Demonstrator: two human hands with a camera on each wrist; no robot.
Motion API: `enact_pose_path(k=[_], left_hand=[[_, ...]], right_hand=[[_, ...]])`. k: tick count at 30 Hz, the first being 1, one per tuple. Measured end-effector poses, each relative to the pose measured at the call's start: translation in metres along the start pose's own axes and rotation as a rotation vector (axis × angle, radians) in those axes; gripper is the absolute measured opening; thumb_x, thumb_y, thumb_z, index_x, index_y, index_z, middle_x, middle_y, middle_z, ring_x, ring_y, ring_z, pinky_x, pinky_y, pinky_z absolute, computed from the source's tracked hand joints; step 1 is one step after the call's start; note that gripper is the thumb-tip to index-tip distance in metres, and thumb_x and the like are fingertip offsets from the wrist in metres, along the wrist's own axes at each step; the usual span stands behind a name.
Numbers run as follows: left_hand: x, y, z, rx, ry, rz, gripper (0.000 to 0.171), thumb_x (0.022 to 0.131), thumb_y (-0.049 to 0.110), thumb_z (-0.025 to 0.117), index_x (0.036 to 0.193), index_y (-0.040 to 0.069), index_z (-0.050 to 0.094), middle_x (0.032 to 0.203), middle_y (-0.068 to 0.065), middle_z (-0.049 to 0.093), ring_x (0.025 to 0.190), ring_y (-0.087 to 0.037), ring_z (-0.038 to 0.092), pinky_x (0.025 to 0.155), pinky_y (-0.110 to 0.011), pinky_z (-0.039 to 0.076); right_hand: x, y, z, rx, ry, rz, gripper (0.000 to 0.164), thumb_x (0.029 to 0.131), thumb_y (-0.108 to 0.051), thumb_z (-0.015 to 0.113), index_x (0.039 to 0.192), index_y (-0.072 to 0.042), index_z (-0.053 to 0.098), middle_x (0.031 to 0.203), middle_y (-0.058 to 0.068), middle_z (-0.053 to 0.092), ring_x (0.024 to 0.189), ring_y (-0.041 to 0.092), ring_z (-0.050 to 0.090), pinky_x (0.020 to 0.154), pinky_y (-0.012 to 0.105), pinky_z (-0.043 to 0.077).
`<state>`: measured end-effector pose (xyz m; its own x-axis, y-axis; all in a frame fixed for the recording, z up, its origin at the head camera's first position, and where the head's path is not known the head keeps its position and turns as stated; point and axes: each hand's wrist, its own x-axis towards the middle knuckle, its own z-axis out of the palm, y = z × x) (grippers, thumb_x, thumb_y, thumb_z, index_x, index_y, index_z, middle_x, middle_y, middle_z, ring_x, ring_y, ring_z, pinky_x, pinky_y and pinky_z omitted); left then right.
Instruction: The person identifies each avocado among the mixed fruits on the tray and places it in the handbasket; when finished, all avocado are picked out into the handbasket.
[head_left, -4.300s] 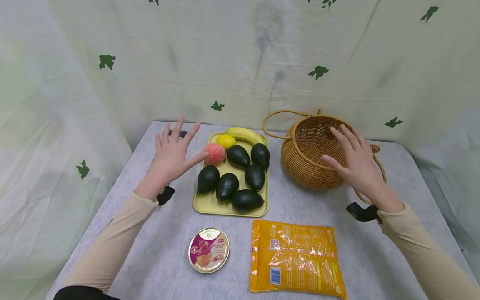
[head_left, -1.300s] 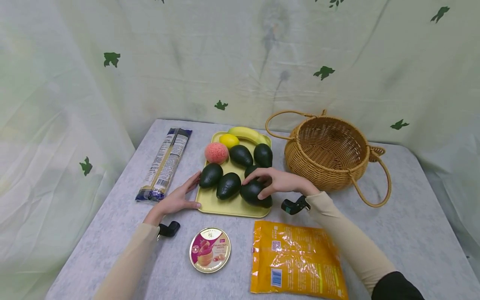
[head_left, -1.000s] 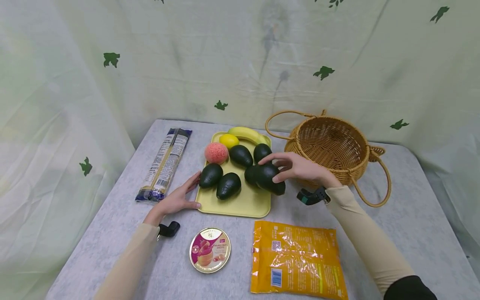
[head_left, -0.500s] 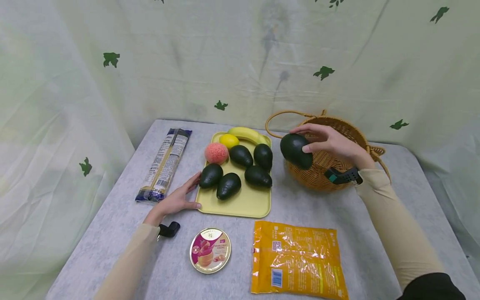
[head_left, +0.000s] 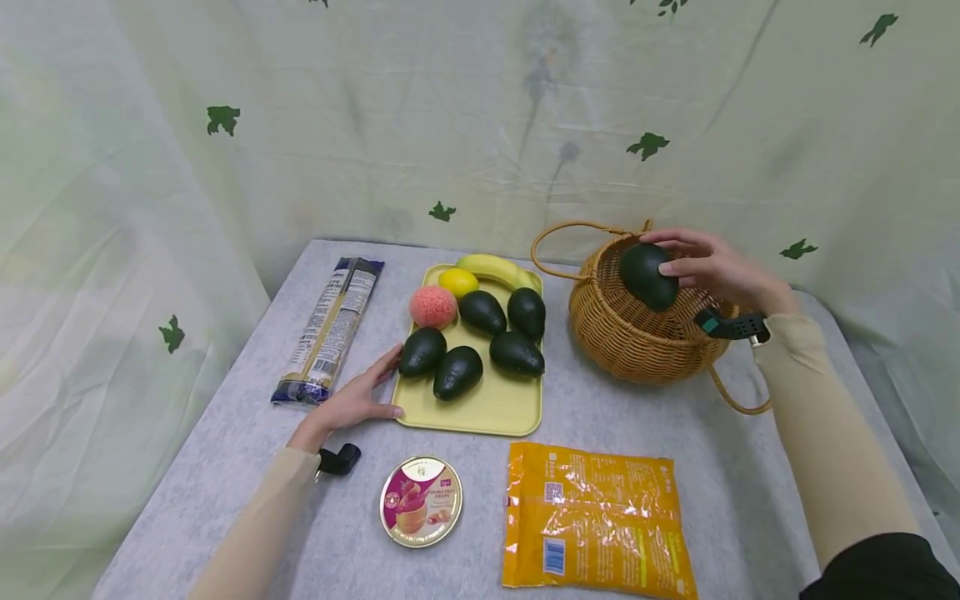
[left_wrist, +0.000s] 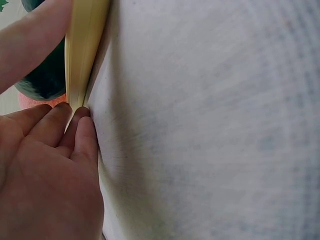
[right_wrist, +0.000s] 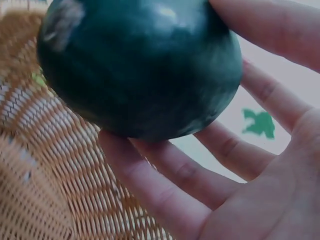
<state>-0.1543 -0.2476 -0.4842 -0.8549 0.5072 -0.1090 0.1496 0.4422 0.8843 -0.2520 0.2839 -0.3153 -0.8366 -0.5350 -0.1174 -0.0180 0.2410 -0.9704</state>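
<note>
1. Avocado (head_left: 643,277) now over mouth of wicker basket (head_left: 633,354), lifted clear of yellow tray (head_left: 472,417); half a second ago only near basket's left side.
2. Right hand (head_left: 720,271): thumb on one side, fingers curled round the other, avocado held.
3. Looks like mid-transfer, tray to basket, release not yet done.
4. Leaves five avocados (head_left: 457,372) on tray, plus pink fruit (head_left: 432,307), lemon (head_left: 458,282), banana (head_left: 493,267).
5. Left hand (head_left: 348,404): same spot as half a second ago, fingers fairly straight, thumb spread apart, touching tray's left edge, gripping nothing. Probably steadying tray.
6. Right wrist view blurred; can't tell if avocado touches basket wall.
7. Round tin (head_left: 421,502): reads roughly "DOUBLE FRUIT DROPS"; brand line at top too small.
8. Orange packet (head_left: 600,521): barcode, QR-type square, small print unreadable.
9. Blue-and-gold packet (head_left: 327,332): barcode and printed panel, no legible words.
</note>
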Motion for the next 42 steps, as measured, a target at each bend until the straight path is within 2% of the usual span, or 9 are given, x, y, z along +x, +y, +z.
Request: enact_pose_path(k=[4, 9, 16, 23, 31, 37, 42], left_hand=[[0.0, 0.001, 0.001, 0.0, 0.001, -0.004, 0.102, 0.08, 0.011, 0.077, 0.154, 0.009, 0.008, 0.156, -0.021, 0.014, 0.14, -0.039, 0.02, 0.113, -0.05, 0.012], [0.0, 0.002, 0.001, 0.009, 0.003, -0.001, 0.102, 0.08, 0.012, 0.077, 0.154, 0.009, 0.008, 0.156, -0.02, 0.015, 0.14, -0.039, 0.021, 0.113, -0.051, 0.013], [-0.001, 0.002, 0.0, 0.008, 0.006, 0.0, 0.102, 0.08, 0.012, 0.077, 0.155, 0.01, 0.009, 0.157, -0.02, 0.015, 0.139, -0.039, 0.021, 0.113, -0.052, 0.012], [0.0, 0.001, 0.001, 0.009, 0.003, -0.005, 0.102, 0.08, 0.012, 0.077, 0.155, 0.009, 0.008, 0.157, -0.02, 0.014, 0.14, -0.039, 0.019, 0.113, -0.051, 0.011], [-0.001, 0.001, 0.0, 0.005, 0.001, 0.002, 0.101, 0.081, 0.013, 0.077, 0.155, 0.01, 0.008, 0.157, -0.019, 0.013, 0.14, -0.038, 0.019, 0.113, -0.051, 0.011], [0.0, 0.0, 0.0, 0.002, 0.001, 0.0, 0.101, 0.08, 0.012, 0.077, 0.155, 0.009, 0.008, 0.157, -0.019, 0.013, 0.14, -0.038, 0.019, 0.113, -0.051, 0.012], [0.0, 0.002, 0.0, 0.005, 0.001, 0.001, 0.101, 0.08, 0.012, 0.077, 0.154, 0.009, 0.008, 0.157, -0.019, 0.014, 0.14, -0.037, 0.019, 0.113, -0.05, 0.013]], right_hand=[[0.001, 0.002, -0.007, -0.026, 0.019, 0.05, 0.046, 0.097, -0.006, 0.052, 0.142, -0.009, 0.042, 0.131, 0.009, 0.046, 0.107, 0.019, 0.057, 0.08, 0.034, 0.054], [0.007, 0.003, -0.011, -0.054, 0.027, 0.116, 0.049, 0.097, -0.009, 0.055, 0.143, -0.007, 0.04, 0.136, 0.013, 0.04, 0.108, 0.02, 0.056, 0.081, 0.036, 0.054], [0.023, 0.012, -0.012, -0.069, -0.016, 0.191, 0.052, 0.095, -0.01, 0.057, 0.142, -0.004, 0.036, 0.143, 0.019, 0.03, 0.106, 0.027, 0.057, 0.081, 0.044, 0.053], [0.035, 0.018, -0.006, -0.129, -0.063, 0.257, 0.055, 0.095, -0.012, 0.059, 0.144, -0.003, 0.035, 0.141, 0.022, 0.034, 0.105, 0.028, 0.055, 0.082, 0.048, 0.051], [0.04, 0.019, 0.001, -0.151, -0.111, 0.269, 0.055, 0.095, -0.008, 0.057, 0.144, 0.002, 0.034, 0.144, 0.024, 0.032, 0.117, 0.035, 0.048, 0.087, 0.054, 0.049], [0.039, 0.015, 0.003, -0.182, -0.089, 0.263, 0.051, 0.097, -0.012, 0.056, 0.141, 0.003, 0.037, 0.142, 0.024, 0.036, 0.113, 0.029, 0.055, 0.091, 0.052, 0.048], [0.033, 0.01, 0.007, -0.135, -0.071, 0.218, 0.05, 0.097, -0.013, 0.057, 0.14, 0.004, 0.038, 0.141, 0.023, 0.04, 0.114, 0.028, 0.055, 0.094, 0.049, 0.046]])
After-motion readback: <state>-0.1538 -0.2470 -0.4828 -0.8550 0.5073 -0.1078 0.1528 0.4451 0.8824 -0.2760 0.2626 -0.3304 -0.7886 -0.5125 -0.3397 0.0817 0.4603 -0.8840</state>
